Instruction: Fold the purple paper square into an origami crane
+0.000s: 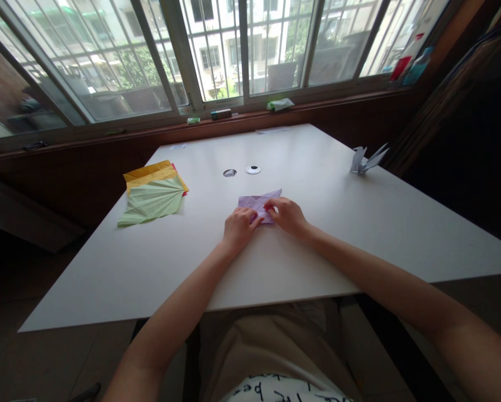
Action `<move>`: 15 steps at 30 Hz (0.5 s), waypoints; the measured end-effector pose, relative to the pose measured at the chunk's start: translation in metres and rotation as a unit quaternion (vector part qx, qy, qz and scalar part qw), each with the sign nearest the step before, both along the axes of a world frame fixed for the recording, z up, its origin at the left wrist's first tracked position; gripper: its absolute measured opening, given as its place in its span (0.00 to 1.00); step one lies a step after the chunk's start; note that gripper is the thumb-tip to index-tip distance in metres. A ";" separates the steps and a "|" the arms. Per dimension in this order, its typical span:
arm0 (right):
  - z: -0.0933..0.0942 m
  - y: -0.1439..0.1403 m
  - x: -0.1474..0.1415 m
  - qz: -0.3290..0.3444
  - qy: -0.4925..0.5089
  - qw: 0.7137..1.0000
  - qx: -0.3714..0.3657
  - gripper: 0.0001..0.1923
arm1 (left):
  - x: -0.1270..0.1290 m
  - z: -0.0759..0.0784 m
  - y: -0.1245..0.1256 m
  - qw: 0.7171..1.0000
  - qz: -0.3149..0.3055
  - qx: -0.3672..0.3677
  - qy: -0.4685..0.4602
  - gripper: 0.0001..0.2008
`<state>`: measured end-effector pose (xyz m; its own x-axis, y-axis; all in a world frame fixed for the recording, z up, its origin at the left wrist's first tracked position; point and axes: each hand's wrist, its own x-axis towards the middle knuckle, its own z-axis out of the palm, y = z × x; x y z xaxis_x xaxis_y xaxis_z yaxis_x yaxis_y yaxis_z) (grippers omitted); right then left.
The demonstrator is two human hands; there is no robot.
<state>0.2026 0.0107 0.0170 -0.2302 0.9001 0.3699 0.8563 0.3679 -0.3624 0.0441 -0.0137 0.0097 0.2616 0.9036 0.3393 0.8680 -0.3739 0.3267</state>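
Note:
A creased lilac sheet of paper lies flat on the white table, folded into a pointed shape. My left hand pinches its near left edge with curled fingers. My right hand presses and grips the near right edge, thumb against the paper. The two hands almost touch over the near corner, which they hide.
A pleated green paper lies on yellow and red sheets at the table's left. A folded pale paper bird stands at the far right. Two small round items sit mid-table. Barred windows run along the sill behind.

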 end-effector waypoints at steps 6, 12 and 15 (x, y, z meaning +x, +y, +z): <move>-0.002 0.002 0.000 0.004 -0.002 1.000 -0.004 0.11 | 0.000 -0.001 0.000 1.000 -0.005 0.009 0.006 0.11; -0.001 0.002 0.001 0.015 -0.004 1.000 -0.009 0.10 | 0.001 0.001 -0.001 1.000 -0.007 -0.003 0.009 0.10; -0.001 0.001 0.001 0.018 -0.004 1.000 -0.013 0.10 | 0.001 0.002 -0.001 1.000 -0.010 -0.003 0.009 0.10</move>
